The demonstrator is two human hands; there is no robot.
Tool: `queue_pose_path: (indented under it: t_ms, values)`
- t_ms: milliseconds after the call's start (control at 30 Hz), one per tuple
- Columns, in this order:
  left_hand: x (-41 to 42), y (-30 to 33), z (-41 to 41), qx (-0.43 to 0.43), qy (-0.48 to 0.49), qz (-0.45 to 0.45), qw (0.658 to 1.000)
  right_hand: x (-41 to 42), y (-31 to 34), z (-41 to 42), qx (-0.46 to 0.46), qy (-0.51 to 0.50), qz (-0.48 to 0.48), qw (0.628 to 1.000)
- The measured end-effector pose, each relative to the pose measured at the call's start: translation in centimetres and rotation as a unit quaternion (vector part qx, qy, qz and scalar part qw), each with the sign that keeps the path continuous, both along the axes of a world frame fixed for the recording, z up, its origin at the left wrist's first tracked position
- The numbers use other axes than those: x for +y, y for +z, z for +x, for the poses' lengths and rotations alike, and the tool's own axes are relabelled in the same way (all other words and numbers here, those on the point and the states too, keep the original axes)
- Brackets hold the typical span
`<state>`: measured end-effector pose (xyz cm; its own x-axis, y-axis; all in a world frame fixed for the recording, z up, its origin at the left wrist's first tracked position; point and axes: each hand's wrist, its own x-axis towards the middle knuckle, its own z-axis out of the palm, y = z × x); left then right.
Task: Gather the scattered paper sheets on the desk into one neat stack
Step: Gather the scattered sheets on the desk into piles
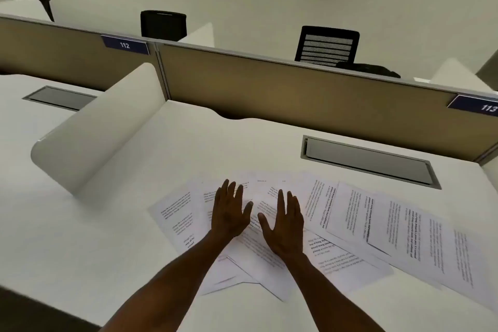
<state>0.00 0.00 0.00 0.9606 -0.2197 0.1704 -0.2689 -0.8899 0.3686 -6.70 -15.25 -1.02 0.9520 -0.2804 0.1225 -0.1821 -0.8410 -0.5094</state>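
Observation:
Several printed paper sheets (pixel 331 259) lie fanned and overlapping across the white desk (pixel 113 237), from the desk's middle out to the right edge. The leftmost sheet (pixel 175 213) sticks out at an angle, and long sheets (pixel 420 240) spread far to the right. My left hand (pixel 230 210) rests flat, palm down, on the middle sheets with its fingers spread. Just to its right my right hand (pixel 284 224) lies flat in the same way. Neither hand holds a sheet.
A white curved side divider (pixel 89 137) stands at the left of the desk. A tan partition (pixel 283 89) with number plates 112 and 113 closes the back. A grey cable hatch (pixel 369 162) sits at the back right. Black chairs stand beyond the partition.

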Motion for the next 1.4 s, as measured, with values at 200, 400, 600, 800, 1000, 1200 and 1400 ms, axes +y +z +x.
queue_pose_path:
  t_ms: [200,400,600,800,1000,1200,1400]
  values:
    - [-0.9,-0.5,-2.6,0.087,0.052,-0.004,0.995,1.0,-2.2,-1.8,0.022,0.005,-0.009,1.000]
    - [-1.2,-0.5,-3.5,0.131,0.071,-0.006,0.989,1.2,-3.2,-2.5,0.025,0.007,-0.021,0.999]
    - [-1.9,-0.3,-3.3,0.159,0.083,-0.027,0.983,1.4,-3.8,-2.6,-0.008,0.008,-0.034,0.999]
    - [-2.8,0.5,-3.8,0.216,0.108,-0.085,0.967,1.2,-4.6,-2.5,0.003,0.016,-0.030,0.999]
    - [-2.5,2.0,-2.4,0.296,0.156,-0.151,0.930,1.5,-4.3,-2.9,-0.021,0.017,-0.017,0.999]
    - [-1.9,3.3,-1.7,0.326,0.144,-0.201,0.912,1.3,-4.2,-2.9,-0.012,0.018,0.002,1.000]
    - [-1.3,3.7,-3.4,0.322,0.058,-0.232,0.916,1.1,-3.8,-2.9,-0.002,0.007,0.051,0.999]
